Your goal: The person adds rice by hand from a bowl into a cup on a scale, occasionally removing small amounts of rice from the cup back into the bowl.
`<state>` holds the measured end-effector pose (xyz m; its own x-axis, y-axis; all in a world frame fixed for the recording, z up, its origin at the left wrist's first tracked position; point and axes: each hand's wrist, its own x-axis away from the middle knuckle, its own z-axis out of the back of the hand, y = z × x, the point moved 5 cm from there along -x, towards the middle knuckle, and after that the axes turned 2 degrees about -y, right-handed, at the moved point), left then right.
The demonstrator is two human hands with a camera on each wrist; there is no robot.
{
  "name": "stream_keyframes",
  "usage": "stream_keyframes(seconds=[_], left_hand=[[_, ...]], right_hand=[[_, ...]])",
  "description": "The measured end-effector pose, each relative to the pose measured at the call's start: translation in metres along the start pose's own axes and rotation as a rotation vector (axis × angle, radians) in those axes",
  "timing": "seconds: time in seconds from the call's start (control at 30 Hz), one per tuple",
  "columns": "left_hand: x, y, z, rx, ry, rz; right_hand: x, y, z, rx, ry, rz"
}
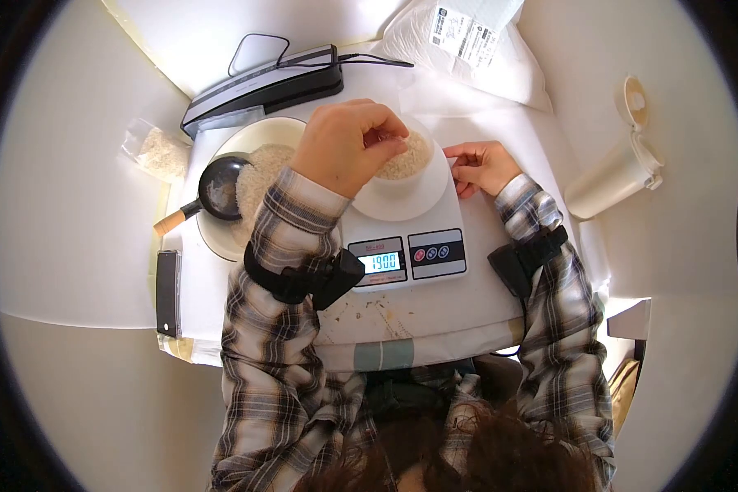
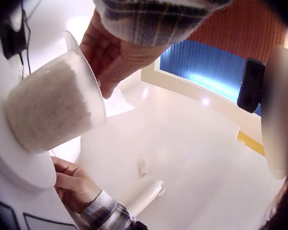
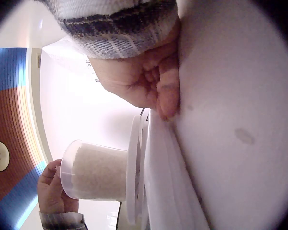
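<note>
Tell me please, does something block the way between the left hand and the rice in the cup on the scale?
Nothing visible does: the left hand is at the lidless mouth of the plastic cup, above the rice. The right hand is beside the kitchen scale, outside that path.

Bright, soft light; the scale display (image 1: 382, 261) glows; wide-angle distortion and dark corners; wrist views softer.

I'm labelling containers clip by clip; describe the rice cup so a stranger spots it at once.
On the white-covered table, find the kitchen scale with the lit display. On its round white platform stands a cup of rice. Unlike the wide cream bowl to its left in the head view, which also holds rice and a black pan, it is narrow with see-through walls.
</note>
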<state>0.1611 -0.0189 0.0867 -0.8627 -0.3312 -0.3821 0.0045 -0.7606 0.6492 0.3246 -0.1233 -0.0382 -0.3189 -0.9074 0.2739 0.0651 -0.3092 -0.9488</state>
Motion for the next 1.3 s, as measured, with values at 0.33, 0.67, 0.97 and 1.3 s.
stream_keyframes(seconds=[0.33, 0.67, 0.97, 1.3], left_hand=[[-0.001, -0.002, 0.000, -0.072, -0.021, -0.059], [0.001, -0.005, 0.000, 0.055, -0.049, 0.059], [0.001, -0.003, 0.000, -0.015, -0.060, 0.037], [0.001, -0.012, -0.003, 0.213, -0.040, 0.114]], right_hand=[[-0.001, 0.002, 0.000, 0.014, -0.012, -0.003], [-0.002, 0.002, 0.001, 0.016, -0.010, 0.012], [-0.001, 0.001, 0.001, -0.014, -0.001, 0.000], [0.000, 0.000, 0.000, -0.007, 0.000, -0.006]])
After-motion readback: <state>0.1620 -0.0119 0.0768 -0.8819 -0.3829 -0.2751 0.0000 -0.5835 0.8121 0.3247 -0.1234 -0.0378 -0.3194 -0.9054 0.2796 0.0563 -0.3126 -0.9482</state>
